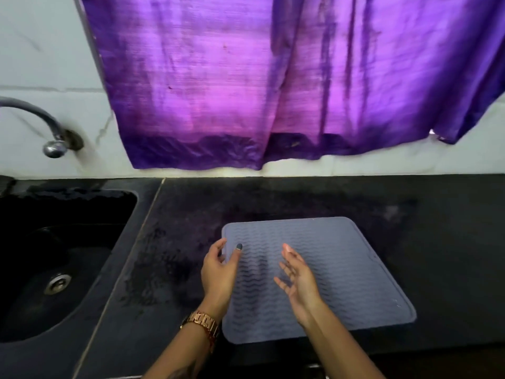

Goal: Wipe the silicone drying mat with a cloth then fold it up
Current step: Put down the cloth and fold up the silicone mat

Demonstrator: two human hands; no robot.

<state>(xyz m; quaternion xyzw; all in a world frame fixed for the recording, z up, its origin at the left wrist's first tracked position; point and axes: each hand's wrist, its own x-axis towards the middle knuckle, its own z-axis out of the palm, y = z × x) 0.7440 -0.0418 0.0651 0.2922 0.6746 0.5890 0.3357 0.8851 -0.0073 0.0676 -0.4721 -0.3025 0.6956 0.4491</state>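
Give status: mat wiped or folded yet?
Nothing looks done: the mat lies flat on the counter, unfolded, and no cloth is in view. In hand: the left hand pinches the mat's left edge; the right hand hovers open above it. Whether it was wiped cannot be told; folding remains.

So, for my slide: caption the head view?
Left hand pinches the grey mat's edge; right hand hovers open.

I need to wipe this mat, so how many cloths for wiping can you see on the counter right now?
0. The counter holds only the mat; neither the left hand nor the right hand holds a cloth. One may lie out of view.
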